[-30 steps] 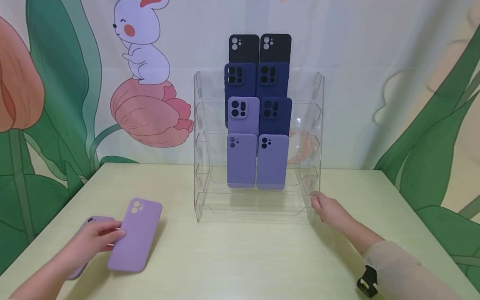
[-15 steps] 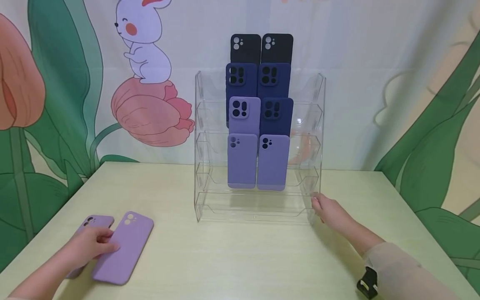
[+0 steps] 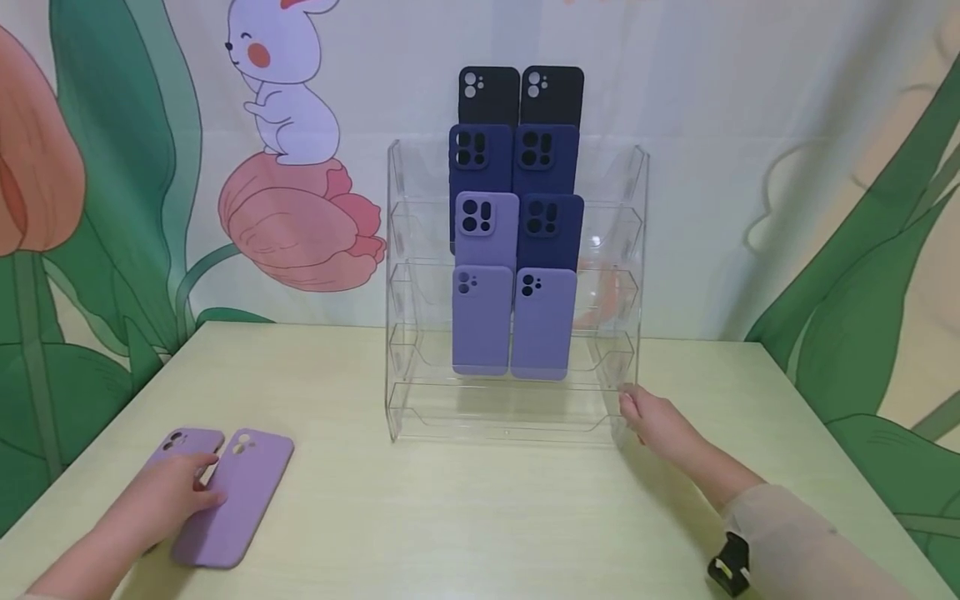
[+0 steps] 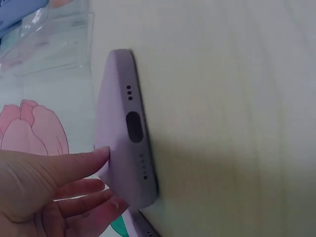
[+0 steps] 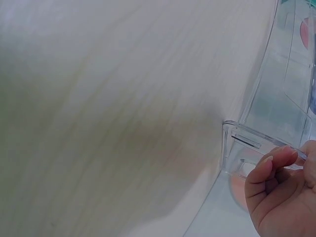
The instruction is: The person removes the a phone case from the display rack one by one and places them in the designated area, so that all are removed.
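We see the left hand (image 3: 161, 493) pinching a lilac case (image 3: 238, 504) by its left long edge, thumb on the back face, fingers at the side; the case is at the left of the tabletop (image 3: 435, 517), back face up, though we cannot tell whether it lies fully flat; its long axis slants from near left to far right, camera holes at the far end, port slot at the near end; just beside it, partly hidden by the hand, we find a second case (image 3: 202, 437) on a roughly parallel axis, camera holes also far; the right hand (image 3: 660, 423) grips the lower right side of a clear rack (image 3: 502, 408), where eight racked cases (image 3: 545, 333) stand with camera ends up.
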Demonstrator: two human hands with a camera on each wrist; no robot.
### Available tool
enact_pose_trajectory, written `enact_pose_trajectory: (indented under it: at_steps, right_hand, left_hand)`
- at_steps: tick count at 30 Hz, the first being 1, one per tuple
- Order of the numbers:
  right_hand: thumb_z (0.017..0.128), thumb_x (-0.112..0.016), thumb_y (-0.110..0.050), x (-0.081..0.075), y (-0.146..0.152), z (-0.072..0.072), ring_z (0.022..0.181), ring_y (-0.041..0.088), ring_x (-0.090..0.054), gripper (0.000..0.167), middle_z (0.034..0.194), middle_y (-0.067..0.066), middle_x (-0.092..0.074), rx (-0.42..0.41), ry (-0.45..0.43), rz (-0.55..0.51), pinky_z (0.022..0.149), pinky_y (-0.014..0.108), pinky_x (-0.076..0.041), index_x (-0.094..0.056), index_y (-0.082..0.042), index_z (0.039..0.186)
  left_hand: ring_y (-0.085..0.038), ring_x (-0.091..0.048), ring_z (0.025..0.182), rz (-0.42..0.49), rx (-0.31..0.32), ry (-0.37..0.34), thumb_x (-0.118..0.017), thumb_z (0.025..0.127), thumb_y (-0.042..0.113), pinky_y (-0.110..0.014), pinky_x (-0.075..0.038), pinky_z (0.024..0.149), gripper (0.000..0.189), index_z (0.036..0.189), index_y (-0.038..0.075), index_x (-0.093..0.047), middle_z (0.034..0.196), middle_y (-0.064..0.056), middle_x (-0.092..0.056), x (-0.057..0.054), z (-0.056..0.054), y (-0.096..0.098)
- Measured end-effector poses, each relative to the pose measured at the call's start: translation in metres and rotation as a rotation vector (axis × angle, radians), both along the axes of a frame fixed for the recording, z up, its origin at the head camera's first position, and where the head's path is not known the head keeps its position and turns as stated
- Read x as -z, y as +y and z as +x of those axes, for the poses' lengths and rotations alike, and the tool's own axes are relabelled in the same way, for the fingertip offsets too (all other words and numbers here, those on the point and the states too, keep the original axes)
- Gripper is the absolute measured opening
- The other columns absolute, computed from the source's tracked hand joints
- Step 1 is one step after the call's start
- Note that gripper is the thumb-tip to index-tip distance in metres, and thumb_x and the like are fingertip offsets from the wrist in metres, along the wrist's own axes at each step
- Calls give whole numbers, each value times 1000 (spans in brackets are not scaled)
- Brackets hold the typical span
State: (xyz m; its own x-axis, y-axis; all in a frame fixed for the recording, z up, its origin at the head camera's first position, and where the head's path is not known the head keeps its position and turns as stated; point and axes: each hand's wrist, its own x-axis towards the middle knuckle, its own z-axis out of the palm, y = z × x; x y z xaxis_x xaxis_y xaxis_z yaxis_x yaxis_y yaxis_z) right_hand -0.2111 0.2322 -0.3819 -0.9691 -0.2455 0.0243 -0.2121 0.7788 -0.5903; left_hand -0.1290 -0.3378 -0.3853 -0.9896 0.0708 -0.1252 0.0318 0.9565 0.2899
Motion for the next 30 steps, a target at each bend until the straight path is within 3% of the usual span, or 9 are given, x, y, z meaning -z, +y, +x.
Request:
enact_pose_trajectory:
  at_steps: [3, 7, 10, 12, 16, 21, 30]
  right_hand:
    - [102, -30, -21, -1, 0, 0, 48, 14, -36, 47, 58, 1, -40, 4, -5, 2, 48, 31, -35, -33, 13, 135]
    - [102, -30, -19, 0, 1, 0, 49, 15, -36, 46, 58, 1, -40, 11, -8, 3, 48, 31, -34, -33, 13, 135]
    - [101, -30, -17, 0, 1, 0, 48, 15, -36, 45, 58, 1, -40, 6, -7, -2, 48, 31, -34, -33, 14, 134]
    - [102, -30, -19, 0, 1, 0, 48, 14, -36, 46, 57, 1, -39, 1, -7, -3, 48, 31, -34, -33, 14, 134]
    - [102, -30, -19, 0, 1, 0, 48, 14, -36, 47, 57, 0, -39, -4, -7, -8, 49, 32, -35, -33, 14, 134]
    - [101, -31, -17, 1, 0, 1, 49, 15, -37, 45, 59, 1, -40, -4, 1, -10, 49, 32, -35, -34, 15, 133]
    - [102, -29, -20, 2, 1, -1, 48, 14, -36, 47, 57, 1, -40, -6, 0, 3, 48, 31, -35, -33, 14, 135]
  left_hand:
    - [-27, -62, 75, -91, 20, 44, -72, 78, 11, -48, -48, 69, 48, 112, -17, -53, 79, -13, -65, -2, 1, 6]
    - [-29, -62, 75, -215, 75, 209, -69, 80, 5, -47, -49, 66, 28, 104, -8, -62, 83, -14, -65, -1, 8, 17]
    - [-34, -62, 81, -272, 138, 301, -70, 80, 4, -48, -50, 65, 25, 103, -2, -65, 94, -19, -64, 3, 14, 26]
    - [-37, -61, 88, -284, 187, 312, -71, 81, 11, -50, -51, 67, 29, 107, 1, -66, 102, -22, -61, 6, 18, 32]
    - [-47, -50, 110, -248, 261, 237, -75, 77, 26, -56, -46, 80, 48, 118, 3, -62, 123, -30, -50, 9, 26, 42]
    - [-48, -49, 111, -190, 254, 108, -72, 80, 21, -50, -49, 78, 51, 126, 2, -57, 128, -36, -42, 10, 33, 46]
    - [-47, -54, 105, -135, 224, 108, -70, 82, 11, -38, -52, 60, 48, 126, 1, -56, 127, -38, -42, 12, 35, 38]
